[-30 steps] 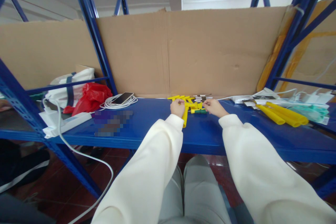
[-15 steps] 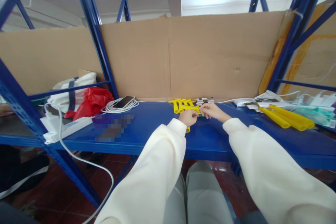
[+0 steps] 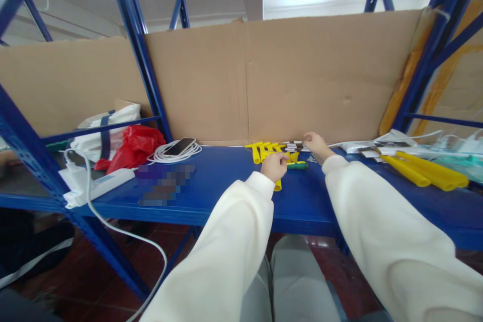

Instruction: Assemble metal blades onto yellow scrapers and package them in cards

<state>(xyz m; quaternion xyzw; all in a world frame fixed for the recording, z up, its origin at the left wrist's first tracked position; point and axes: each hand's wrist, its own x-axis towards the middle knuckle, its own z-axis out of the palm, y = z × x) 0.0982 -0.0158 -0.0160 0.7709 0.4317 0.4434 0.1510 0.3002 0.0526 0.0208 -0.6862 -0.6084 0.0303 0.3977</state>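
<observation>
On the blue shelf [image 3: 226, 181], my left hand [image 3: 274, 166] is closed round a yellow T-shaped handle tool [image 3: 278, 184] whose end pokes out below the fist. More yellow handles [image 3: 260, 150] lie in a row just behind it, with a green-handled piece [image 3: 298, 165] to its right. My right hand [image 3: 316, 143] reaches to the back of the shelf, its fingers resting at a small row of dark metal bits [image 3: 294, 146]; I cannot see whether it holds one.
A cardboard sheet [image 3: 302, 75] backs the shelf. Left lie a phone on coiled white cable [image 3: 177, 148], a red bag [image 3: 134, 145] and a white power strip [image 3: 98, 183]. Long yellow tubes [image 3: 422, 171] and packets lie at right. Blue uprights [image 3: 139, 50] frame the bay.
My right hand has left the yellow tool and moved back and right to the metal bits. My left hand keeps the yellow handle in nearly the same place.
</observation>
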